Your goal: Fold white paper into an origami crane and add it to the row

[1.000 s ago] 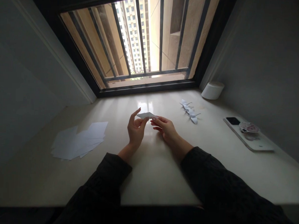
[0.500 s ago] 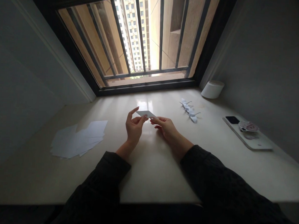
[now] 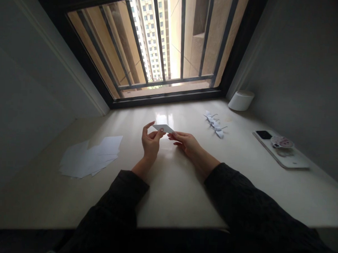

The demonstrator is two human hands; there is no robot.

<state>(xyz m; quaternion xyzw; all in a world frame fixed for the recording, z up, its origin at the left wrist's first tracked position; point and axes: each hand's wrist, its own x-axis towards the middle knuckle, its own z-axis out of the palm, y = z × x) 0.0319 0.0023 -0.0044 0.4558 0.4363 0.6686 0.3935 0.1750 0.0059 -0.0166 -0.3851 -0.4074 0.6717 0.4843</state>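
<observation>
A small piece of folded white paper (image 3: 165, 128), diamond-shaped, is held between both hands above the pale sill. My left hand (image 3: 150, 141) pinches its near left edge between thumb and fingers, the index finger raised at the left tip. At the right tip, my right hand (image 3: 187, 141) grips the paper between thumb and fingertips. To the right of the hands stand several folded paper cranes (image 3: 214, 124) in a row. A spread stack of white paper sheets (image 3: 92, 156) lies to the left.
A white phone (image 3: 281, 150) with a round grip on its back lies at the right. Near the window corner stands a white cylindrical object (image 3: 241, 100). The barred window (image 3: 170, 96) closes off the far side of the sill, with walls on both sides.
My left thumb has slid slightly left along the paper, and my right fingertips have shifted a little at its right tip. Both hands keep hold of it.
</observation>
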